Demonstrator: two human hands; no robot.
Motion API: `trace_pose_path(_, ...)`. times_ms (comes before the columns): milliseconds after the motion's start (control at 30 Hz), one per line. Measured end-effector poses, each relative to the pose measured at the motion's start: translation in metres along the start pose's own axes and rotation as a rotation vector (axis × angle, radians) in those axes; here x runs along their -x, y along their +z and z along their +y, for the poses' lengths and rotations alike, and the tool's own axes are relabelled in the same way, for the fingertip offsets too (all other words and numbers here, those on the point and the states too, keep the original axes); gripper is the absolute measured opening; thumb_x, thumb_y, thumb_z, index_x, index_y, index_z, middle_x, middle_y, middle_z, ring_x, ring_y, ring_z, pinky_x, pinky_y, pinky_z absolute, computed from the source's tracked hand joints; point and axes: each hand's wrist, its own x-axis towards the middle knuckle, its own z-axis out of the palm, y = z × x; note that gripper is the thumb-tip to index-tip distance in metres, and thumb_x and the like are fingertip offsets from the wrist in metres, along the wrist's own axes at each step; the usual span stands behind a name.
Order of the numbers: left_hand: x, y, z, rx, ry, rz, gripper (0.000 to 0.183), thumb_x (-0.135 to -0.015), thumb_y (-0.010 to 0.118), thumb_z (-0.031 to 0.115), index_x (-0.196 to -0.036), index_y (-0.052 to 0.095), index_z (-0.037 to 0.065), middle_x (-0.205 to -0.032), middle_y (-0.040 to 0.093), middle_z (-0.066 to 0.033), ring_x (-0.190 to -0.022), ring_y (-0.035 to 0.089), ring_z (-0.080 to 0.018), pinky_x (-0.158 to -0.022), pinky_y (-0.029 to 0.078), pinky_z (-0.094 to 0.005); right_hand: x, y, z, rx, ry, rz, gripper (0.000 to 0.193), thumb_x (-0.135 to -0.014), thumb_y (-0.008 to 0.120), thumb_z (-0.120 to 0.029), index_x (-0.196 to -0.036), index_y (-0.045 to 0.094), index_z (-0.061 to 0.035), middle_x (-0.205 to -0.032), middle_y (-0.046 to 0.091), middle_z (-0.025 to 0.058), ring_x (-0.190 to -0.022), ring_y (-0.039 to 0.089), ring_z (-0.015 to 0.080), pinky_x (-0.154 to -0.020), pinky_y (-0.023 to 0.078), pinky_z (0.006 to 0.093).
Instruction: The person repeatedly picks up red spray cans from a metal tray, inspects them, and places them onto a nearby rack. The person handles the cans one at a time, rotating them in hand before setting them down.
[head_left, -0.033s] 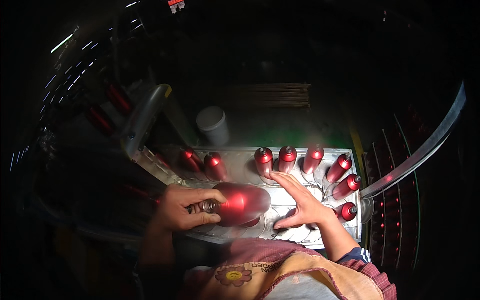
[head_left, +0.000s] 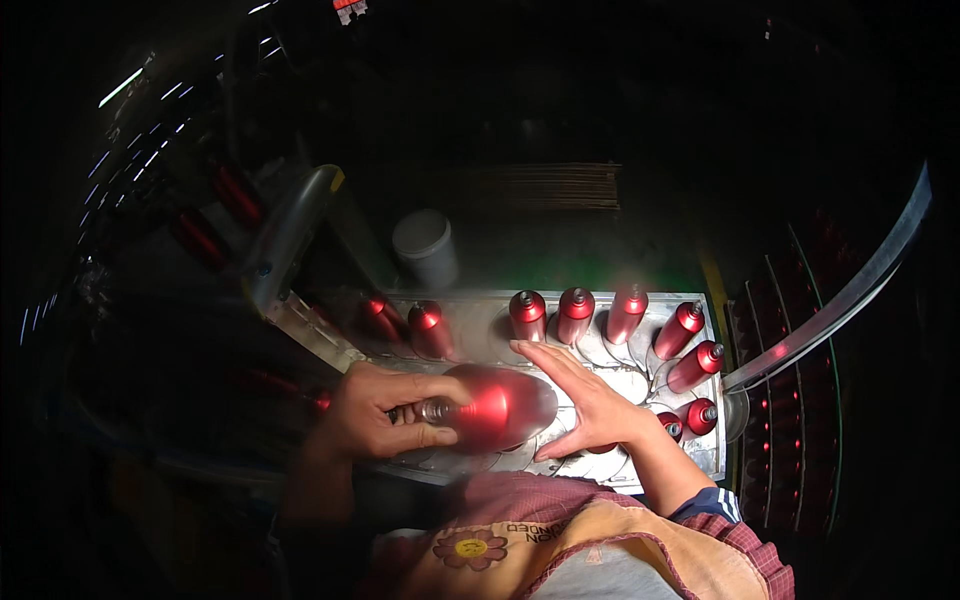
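— Left hand (head_left: 385, 415)?
— Fingers wrapped round the neck of a blurred red can (head_left: 495, 405), lying sideways over the metal tray (head_left: 470, 320).
— Right hand (head_left: 585, 400)?
— Flat, fingers spread, I judge steadying it.

red metal can (head_left: 495, 405) | lying sideways, motion-blurred | valve end left | over metal tray (head_left: 480, 325)

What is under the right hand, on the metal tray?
The right hand lies flat, palm down, on the metal tray. Beside its wrist, red bottles show. A small red edge shows below the palm; the rest there is covered. The left hand grips a blurred red bottle.
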Motion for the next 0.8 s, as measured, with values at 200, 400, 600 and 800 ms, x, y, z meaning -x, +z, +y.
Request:
trace_pose_path(200,-0.024,-0.021,-0.052,0.271,0.021,-0.193,0.039,-0.080,0.079,0.019,-0.108,0.068,-0.007,-0.073,0.068,-0.0063,-0.052,0.056,-0.0071,-0.049,0.041,-0.0173,0.010,0.046,-0.012,-0.629,0.249,-0.121,0.109,-0.058,0.087,-0.043,-0.146,0.037,-0.0040,-0.139,0.050,0.0158,-0.127,0.051,0.0269,-0.107,0.039,0.0393)
trace_pose_path(400,-0.064,-0.062,-0.160,0.610,-0.156,0.357,0.024,-0.096,0.058,0.014,-0.110,0.066,-0.003,-0.062,0.056,-0.0013,-0.044,0.045,-0.0042,-0.042,0.033,-0.0175,0.102,0.051,0.007,-1.133,0.522,0.667,0.105,-0.059,0.083,-0.048,-0.138,0.038,0.0038,-0.124,0.057,0.0174,-0.111,0.060,0.0281,-0.097,0.050,0.0417)
trace_pose_path(600,-0.095,-0.040,-0.292,0.534,-0.377,0.570,0.022,-0.094,0.064,0.019,-0.100,0.067,-0.002,-0.058,0.054,-0.0017,-0.040,0.046,-0.0073,-0.037,0.032,-0.0216,0.113,0.044,-0.044,-0.982,0.506,0.995,0.106,-0.057,0.087,-0.049,-0.139,0.038,-0.0024,-0.123,0.056,0.0141,-0.109,0.060,0.0269,-0.098,0.050,0.0407)
trace_pose_path(800,-0.098,-0.011,-0.434,0.401,-0.484,0.738,0.016,-0.093,0.063,0.016,-0.096,0.066,0.000,-0.059,0.054,-0.0012,-0.039,0.043,-0.0080,-0.036,0.032,-0.0234,0.120,0.058,-0.048,-0.912,0.521,1.116,0.102,-0.057,0.085,-0.047,-0.137,0.041,-0.0005,-0.119,0.058,0.0126,-0.104,0.062,0.0240,-0.089,0.053,0.0367)
